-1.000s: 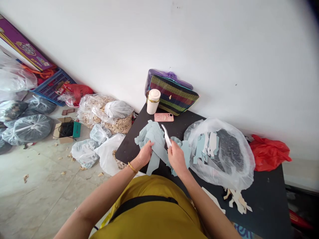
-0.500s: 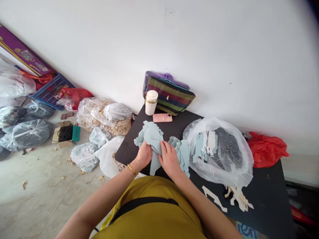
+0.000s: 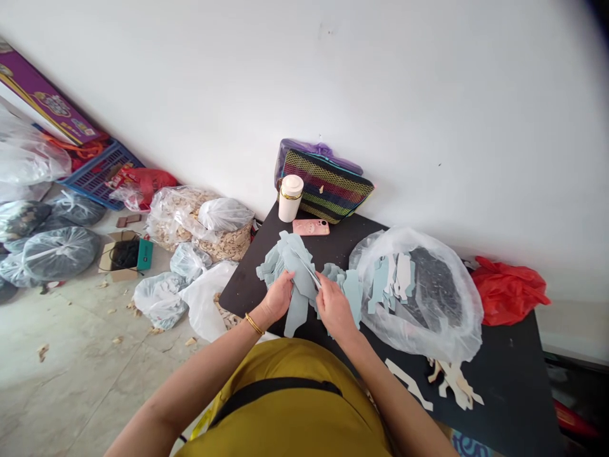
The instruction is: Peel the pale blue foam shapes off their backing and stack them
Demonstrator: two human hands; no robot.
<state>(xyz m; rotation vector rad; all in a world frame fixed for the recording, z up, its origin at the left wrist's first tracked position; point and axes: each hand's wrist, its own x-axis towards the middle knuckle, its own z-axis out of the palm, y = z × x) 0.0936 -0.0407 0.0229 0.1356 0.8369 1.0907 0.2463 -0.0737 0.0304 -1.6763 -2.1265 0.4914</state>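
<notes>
Hands number two, both nearer the wearer than the one pink phone (image 3: 311, 227): the left hand (image 3: 280, 295) pinches a pale blue cut sheet (image 3: 303, 282), thumb on top, and the right hand (image 3: 335, 308) has a narrow, curled grip on a slim pale item (image 3: 313, 275) at that sheet's right edge, too small to identify. Loose blue pieces (image 3: 271, 263) overlap on the near side of the phone, too layered to count. Right of the phone, one clear plastic bag (image 3: 469, 311) gapes with blue and white pieces inside; farther right lies one red plastic bag (image 3: 509, 292). One cream lidded tumbler (image 3: 290, 206) stands just left of the phone; one striped mesh bag (image 3: 333, 187) leans behind it against the white wall (image 3: 404, 101). Black tabletop (image 3: 504, 374) lies beneath the phone; tiled floor (image 3: 85, 387), well left of it, bears one blue plastic crate (image 3: 85, 178) and several filled bags (image 3: 61, 252).
</notes>
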